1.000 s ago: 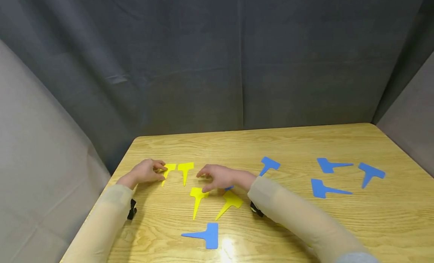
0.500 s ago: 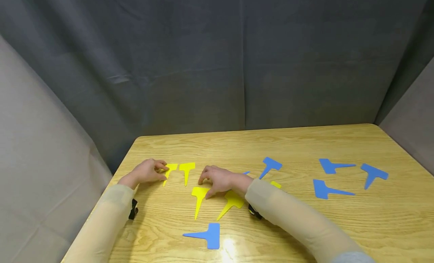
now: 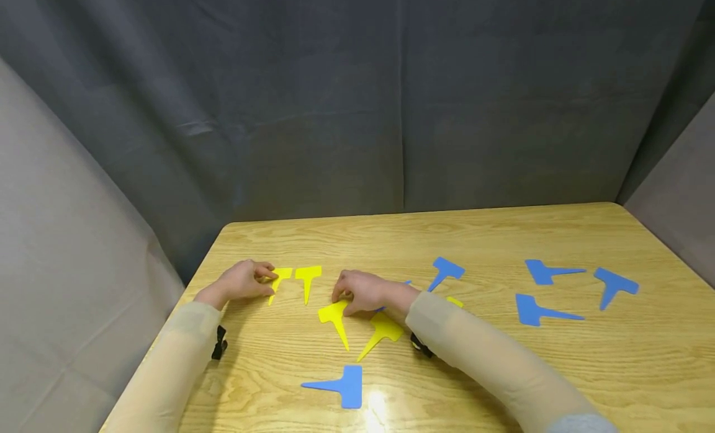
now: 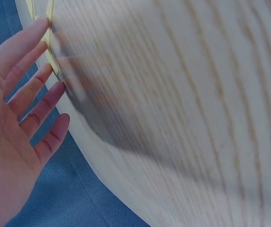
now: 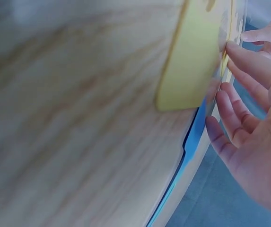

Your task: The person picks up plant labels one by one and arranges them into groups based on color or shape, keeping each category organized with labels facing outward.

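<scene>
Flat T-shaped plant labels, yellow and blue, lie on the wooden table. At the far left, my left hand point(image 3: 242, 280) rests its fingertips on a yellow label point(image 3: 283, 273); the left wrist view shows these fingers point(image 4: 43, 106) nearly straight. Just right of it lies another yellow label point(image 3: 307, 273). My right hand point(image 3: 363, 290) holds the head of a yellow plant label point(image 3: 333, 312) between thumb and fingers, its point slanting toward me. Close below that hand lies a further yellow label point(image 3: 385, 326). A blue label point(image 5: 192, 132) is partly hidden beneath the right hand.
Near me lies a blue label point(image 3: 351, 386), pointing left. Another blue label point(image 3: 447, 268) lies beyond the right wrist, with a yellow label point(image 3: 454, 301) mostly covered by the sleeve. Several blue labels point(image 3: 527, 310) are spread at the right. A dark curtain point(image 3: 313, 110) hangs behind the table.
My right hand has come down onto the middle yellow label and turned it, its point swinging right and its head moving slightly away from me. The left hand has stayed in place.
</scene>
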{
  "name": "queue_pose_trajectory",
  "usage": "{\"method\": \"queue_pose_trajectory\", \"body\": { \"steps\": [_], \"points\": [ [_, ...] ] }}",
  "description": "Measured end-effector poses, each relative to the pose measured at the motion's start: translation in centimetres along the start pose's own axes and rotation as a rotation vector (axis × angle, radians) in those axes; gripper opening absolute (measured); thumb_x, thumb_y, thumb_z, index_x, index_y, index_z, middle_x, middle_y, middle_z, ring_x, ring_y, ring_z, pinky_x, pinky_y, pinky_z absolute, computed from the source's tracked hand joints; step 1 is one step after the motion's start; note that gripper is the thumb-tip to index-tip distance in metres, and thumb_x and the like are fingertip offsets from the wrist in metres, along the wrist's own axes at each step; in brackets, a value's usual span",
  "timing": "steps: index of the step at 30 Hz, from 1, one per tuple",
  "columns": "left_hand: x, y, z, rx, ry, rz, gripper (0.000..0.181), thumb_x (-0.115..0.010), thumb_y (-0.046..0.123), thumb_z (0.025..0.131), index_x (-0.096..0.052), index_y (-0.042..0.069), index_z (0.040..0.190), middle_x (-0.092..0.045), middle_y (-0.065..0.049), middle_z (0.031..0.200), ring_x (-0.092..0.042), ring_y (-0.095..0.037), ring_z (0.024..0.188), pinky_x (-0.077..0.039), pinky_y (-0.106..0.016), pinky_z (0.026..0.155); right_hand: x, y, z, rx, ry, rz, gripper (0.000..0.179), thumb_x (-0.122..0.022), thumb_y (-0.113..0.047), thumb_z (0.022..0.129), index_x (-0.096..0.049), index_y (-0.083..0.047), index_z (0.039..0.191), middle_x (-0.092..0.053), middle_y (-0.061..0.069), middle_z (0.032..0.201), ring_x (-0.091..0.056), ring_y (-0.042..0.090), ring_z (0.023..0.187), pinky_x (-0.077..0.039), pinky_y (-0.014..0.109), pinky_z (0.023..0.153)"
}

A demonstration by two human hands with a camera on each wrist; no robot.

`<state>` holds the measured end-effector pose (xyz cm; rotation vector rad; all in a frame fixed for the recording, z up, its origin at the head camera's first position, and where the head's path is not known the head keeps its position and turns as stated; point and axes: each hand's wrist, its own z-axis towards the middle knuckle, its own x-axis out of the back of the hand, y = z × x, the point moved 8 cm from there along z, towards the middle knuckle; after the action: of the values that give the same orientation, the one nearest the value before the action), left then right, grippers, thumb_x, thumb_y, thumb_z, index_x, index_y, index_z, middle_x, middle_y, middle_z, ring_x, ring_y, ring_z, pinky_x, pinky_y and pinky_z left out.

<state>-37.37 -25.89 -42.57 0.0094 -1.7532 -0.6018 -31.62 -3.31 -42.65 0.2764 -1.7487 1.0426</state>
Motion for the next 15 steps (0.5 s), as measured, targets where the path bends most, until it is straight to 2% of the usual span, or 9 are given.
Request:
{"method": "queue_pose_trajectory", "body": {
  "steps": [3, 8, 15],
  "points": [
    [0.1, 0.1, 0.0, -0.005, -0.001, 0.0, 0.043, -0.08, 0.024, 0.081, -0.071, 0.003, 0.117, -0.054, -0.018, 0.137, -0.045, -0.041, 0.127, -0.039, -0.052, 0.102, 0.2, 0.2, 0.1, -0.05, 0.009, -0.003, 0.021, -0.08, -0.014, 0.082, -0.07, -0.014, 0.102, -0.053, -0.001, 0.103, -0.056, 0.018, 0.097, -0.047, 0.029, 0.087],
    [0.0, 0.1, -0.1, 0.002, -0.003, -0.011, 0.042, -0.08, 0.023, 0.082, -0.071, 0.003, 0.118, -0.052, -0.019, 0.138, -0.044, -0.041, 0.128, -0.038, -0.052, 0.102, 0.3, 0.7, 0.3, -0.115, 0.007, 0.017, 0.017, -0.083, -0.016, 0.079, -0.068, -0.015, 0.086, -0.049, -0.002, 0.099, -0.047, 0.015, 0.09, -0.044, 0.027, 0.079],
    [-0.1, 0.2, -0.1, 0.007, -0.002, -0.024, 0.042, -0.08, 0.022, 0.081, -0.071, 0.003, 0.118, -0.053, -0.018, 0.137, -0.045, -0.041, 0.128, -0.039, -0.051, 0.102, 0.1, 1.2, 0.4, -0.182, -0.025, -0.023, 0.021, -0.084, -0.02, 0.077, -0.064, -0.017, 0.082, -0.047, -0.004, 0.1, -0.042, 0.015, 0.093, -0.041, 0.026, 0.077]
  ]
}}
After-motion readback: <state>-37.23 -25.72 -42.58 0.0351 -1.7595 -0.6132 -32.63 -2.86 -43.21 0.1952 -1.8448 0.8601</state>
